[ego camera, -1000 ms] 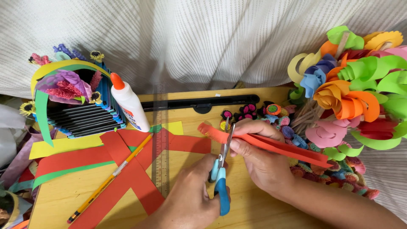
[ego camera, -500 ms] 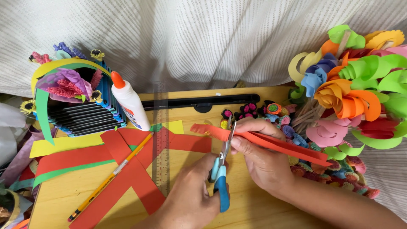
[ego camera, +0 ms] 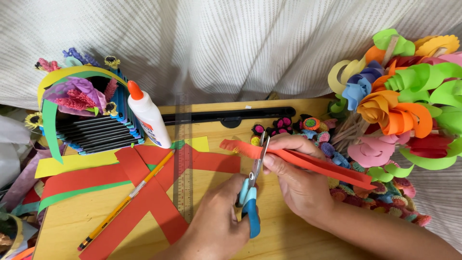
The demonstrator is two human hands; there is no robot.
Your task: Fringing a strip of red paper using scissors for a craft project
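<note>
Red paper strip (ego camera: 308, 163), long and folded, is held just above the middle of a wooden counter (ego camera: 288, 236). The right hand (ego camera: 298, 180) grasps it, thumb on top and fingers wrapped underneath, so the strip runs from upper left down to the right, past the wrist. Its left end is already cut into a short fringe.

The left hand (ego camera: 216, 226) grips a pair of scissors (ego camera: 252, 192) with blue handles, fingers closed through the loops. The blades point upward and stand across the strip near its fringed end, just left of the right thumb.

On the counter to the left lie several flat red paper strips (ego camera: 144, 192), crossing one another, with a yellow sheet (ego camera: 72, 163) and a thin green strip (ego camera: 82, 192) among them. A clear ruler (ego camera: 183, 159) lies upright across the red strips, and a yellow pencil (ego camera: 127, 200) lies slanted beside it. A white glue bottle (ego camera: 149, 118) with an orange cap stands near the back, next to a small basket of dark sticks (ego camera: 96, 135) decorated with paper flowers.

To the right, a large bunch of curled paper flowers (ego camera: 404, 106) in orange, green, pink and blue rests at the counter's edge. Small rolled paper buds (ego camera: 293, 125) sit just behind the right hand. A pale striped cloth (ego camera: 231, 48) fills the background.
</note>
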